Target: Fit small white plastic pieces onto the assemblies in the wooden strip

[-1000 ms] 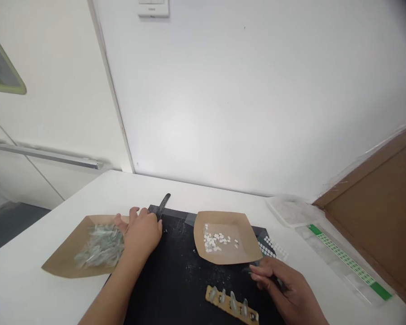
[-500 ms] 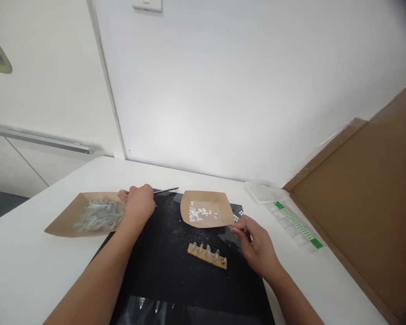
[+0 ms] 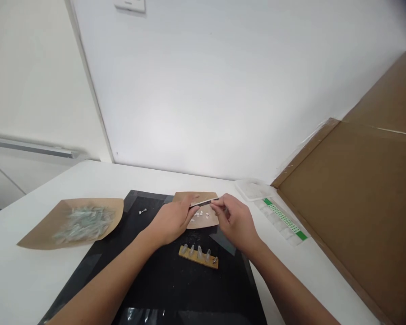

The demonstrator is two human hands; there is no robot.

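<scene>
My left hand (image 3: pixel 172 220) and my right hand (image 3: pixel 235 221) meet over the brown paper tray (image 3: pixel 180 197) at the back of the black mat. Between them they pinch a thin flat strip, dark with a pale edge, that looks like a nail file (image 3: pixel 205 203). Small white pieces (image 3: pixel 199 214) lie in that tray, partly hidden behind the hands. In front of them stands a wooden strip holder (image 3: pixel 199 257) with several clear nail tips (image 3: pixel 199 251) upright on it; a small shiny bit sits at its right end.
On the left, a larger brown paper tray (image 3: pixel 40 230) is heaped with clear nail tips (image 3: pixel 84 221). A small silvery piece (image 3: pixel 142 211) lies on the black mat (image 3: pixel 176 289). To the right are a clear plastic box (image 3: pixel 253 188), a green-and-white strip (image 3: pixel 284 219) and a cardboard panel (image 3: pixel 352 180).
My left hand has moved right from beside the nail-tip tray, bringing the nail file over the small tray. My right hand has left that tray's corner and now grips the file too.
</scene>
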